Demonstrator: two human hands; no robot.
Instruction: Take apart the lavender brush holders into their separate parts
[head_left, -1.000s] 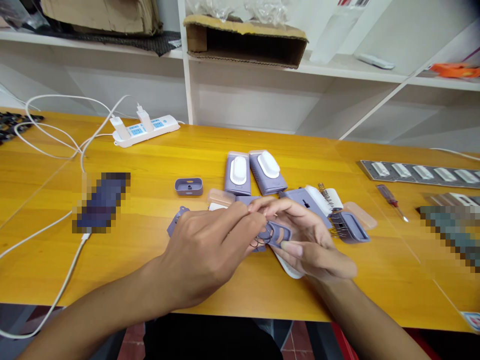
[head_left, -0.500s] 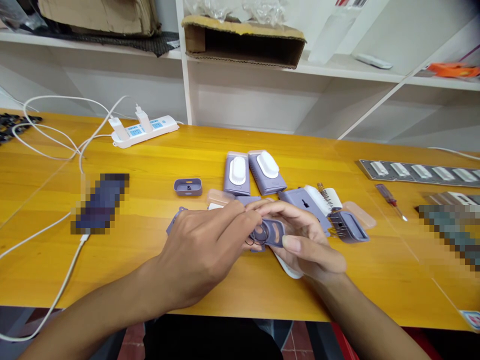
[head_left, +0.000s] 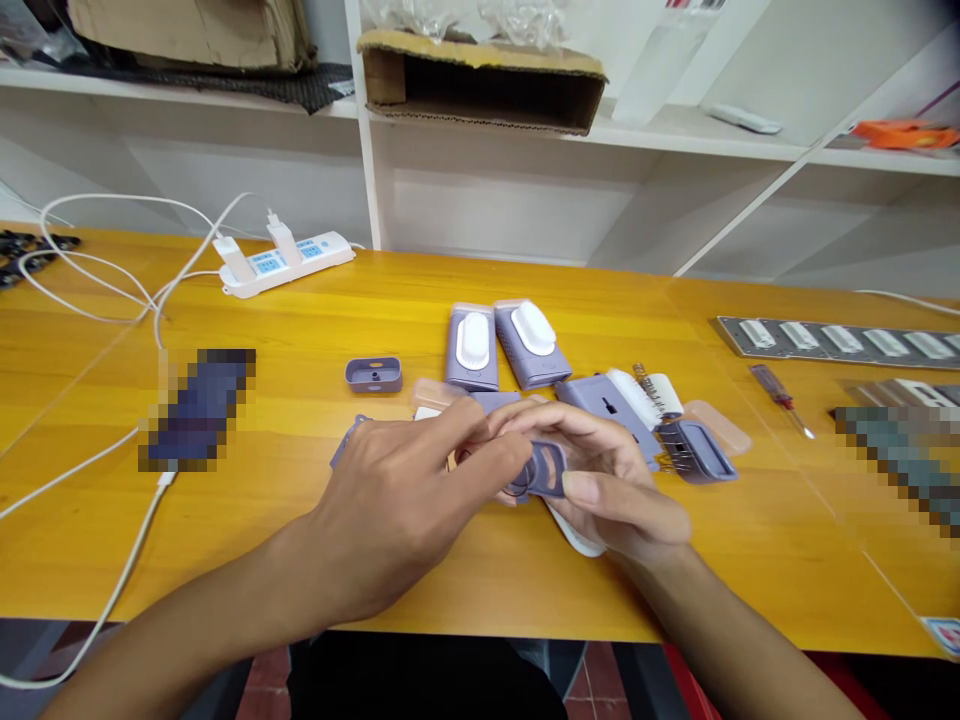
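My right hand (head_left: pixel 622 480) pinches a small purple plastic frame (head_left: pixel 551 468) with a slot through it, its thumb on the near edge. Against the frame's left end, my left hand (head_left: pixel 412 490) closes its thumb and fingers on a thin wire coil spring (head_left: pixel 517 484), mostly hidden by the fingers. Beneath the right hand shows the rounded end of a white part (head_left: pixel 577 530). Beyond the hands stand two purple cases (head_left: pixel 474 365) with white oval tops. A shallow purple cup (head_left: pixel 373 375) sits to the left of them.
To the right lie a purple shell (head_left: pixel 611 408), loose springs (head_left: pixel 645 385), a purple housing (head_left: pixel 697 452), and a clear peach cover (head_left: pixel 718 428). A screwdriver (head_left: pixel 780 395) and a strip of white parts (head_left: pixel 840 338) are farther right. A phone (head_left: pixel 199 410) and power strip (head_left: pixel 289 265) are left.
My left thumb and fingertips have shifted slightly over the spring, covering more of it. The right hand keeps its hold on the purple frame. The view has moved slightly.
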